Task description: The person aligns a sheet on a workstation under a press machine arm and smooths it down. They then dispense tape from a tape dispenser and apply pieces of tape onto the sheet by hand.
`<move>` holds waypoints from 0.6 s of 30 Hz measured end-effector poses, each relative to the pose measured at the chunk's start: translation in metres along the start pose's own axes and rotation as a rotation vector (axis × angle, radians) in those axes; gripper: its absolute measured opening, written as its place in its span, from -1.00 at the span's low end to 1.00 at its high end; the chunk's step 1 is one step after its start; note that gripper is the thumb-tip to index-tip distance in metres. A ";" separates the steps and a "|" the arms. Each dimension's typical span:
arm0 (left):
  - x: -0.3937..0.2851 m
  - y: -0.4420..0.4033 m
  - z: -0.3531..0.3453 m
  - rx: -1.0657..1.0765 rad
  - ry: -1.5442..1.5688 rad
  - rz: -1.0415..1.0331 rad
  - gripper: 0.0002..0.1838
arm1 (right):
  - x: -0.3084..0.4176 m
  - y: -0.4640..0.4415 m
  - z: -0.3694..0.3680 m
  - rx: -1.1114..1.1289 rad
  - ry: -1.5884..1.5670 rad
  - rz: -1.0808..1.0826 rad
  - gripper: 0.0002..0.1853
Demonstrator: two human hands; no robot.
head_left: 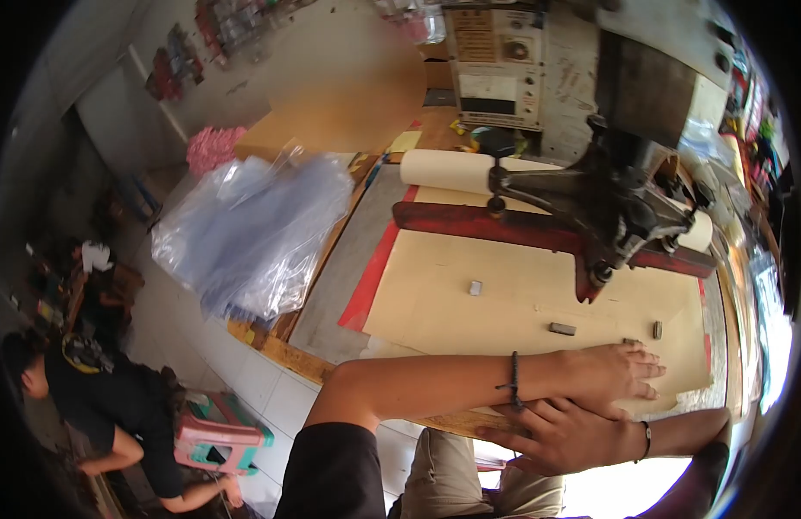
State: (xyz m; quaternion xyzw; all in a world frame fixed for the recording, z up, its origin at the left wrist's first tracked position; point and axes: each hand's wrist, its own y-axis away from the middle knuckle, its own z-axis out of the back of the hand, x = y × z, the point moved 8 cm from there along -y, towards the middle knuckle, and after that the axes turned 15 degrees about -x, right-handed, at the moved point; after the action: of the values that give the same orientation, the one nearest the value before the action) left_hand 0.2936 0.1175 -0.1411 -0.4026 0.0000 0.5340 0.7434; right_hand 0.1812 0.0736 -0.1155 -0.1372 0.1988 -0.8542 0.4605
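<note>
My left hand (609,377) reaches across to the right and lies flat on the beige sheet (452,320) at the table's front edge, fingers stretched out. Just below it, my right hand (560,435) points left with fingers apart, close under the left wrist; whether the two touch is unclear. Neither holds anything that I can see. Small metal blocks lie on the sheet: a pale one (475,288), a dark one (562,329) and an upright-looking one (657,329) near my left fingertips. Another small dark piece (631,342) is partly hidden by that hand.
A black press head (621,199) with a red bar (487,227) stands over the sheet, before a beige roll (443,170). Clear plastic sheets (262,233) overhang the table's left side. A control box (495,69) is behind. A person (115,415) crouches at left near a stool (214,432).
</note>
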 end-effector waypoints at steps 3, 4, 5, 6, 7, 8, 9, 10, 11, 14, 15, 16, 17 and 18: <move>-0.003 0.000 0.005 0.027 -0.008 0.020 -0.36 | 0.000 0.002 0.002 0.014 0.054 0.059 -0.35; -0.003 0.000 0.005 0.032 -0.017 0.023 -0.36 | 0.000 0.002 0.004 0.019 0.056 0.063 -0.36; -0.003 0.000 0.005 0.036 -0.026 0.026 -0.36 | 0.001 0.002 0.005 0.023 0.059 0.068 -0.37; -0.003 -0.001 0.005 0.048 -0.033 0.033 -0.36 | 0.001 0.002 0.006 0.008 0.050 0.067 -0.38; -0.003 -0.001 0.005 0.061 -0.038 0.039 -0.36 | 0.001 0.002 0.006 -0.008 0.041 0.063 -0.39; -0.003 -0.001 0.005 0.075 -0.043 0.043 -0.36 | 0.000 0.002 0.006 -0.025 0.032 0.058 -0.40; -0.003 -0.002 0.004 0.077 -0.049 0.041 -0.37 | -0.001 0.003 0.005 -0.022 0.028 0.065 -0.40; -0.003 -0.002 0.005 0.081 -0.054 0.038 -0.37 | -0.002 0.004 0.004 -0.019 0.024 0.071 -0.40; -0.004 -0.004 0.007 0.085 -0.059 0.032 -0.37 | -0.001 0.005 0.003 -0.017 0.022 0.075 -0.40; -0.007 -0.003 0.006 0.073 -0.068 0.005 -0.38 | -0.003 0.009 0.003 -0.028 -0.045 0.052 -0.37; -0.008 -0.004 0.006 0.074 -0.072 -0.005 -0.38 | -0.003 0.010 0.003 -0.043 -0.048 0.056 -0.35; -0.008 -0.005 0.007 0.073 -0.080 -0.016 -0.38 | -0.003 0.011 0.001 -0.056 -0.049 0.064 -0.34; -0.009 -0.005 0.008 0.078 -0.086 -0.019 -0.38 | -0.003 0.012 0.000 -0.068 -0.050 0.072 -0.33; -0.009 -0.005 0.008 0.082 -0.093 -0.021 -0.38 | -0.003 0.013 -0.002 -0.059 -0.057 0.065 -0.32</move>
State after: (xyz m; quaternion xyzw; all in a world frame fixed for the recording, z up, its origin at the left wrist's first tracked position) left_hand 0.2903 0.1146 -0.1283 -0.3467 -0.0170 0.5437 0.7641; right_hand 0.1917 0.0700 -0.1234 -0.1682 0.2151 -0.8283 0.4893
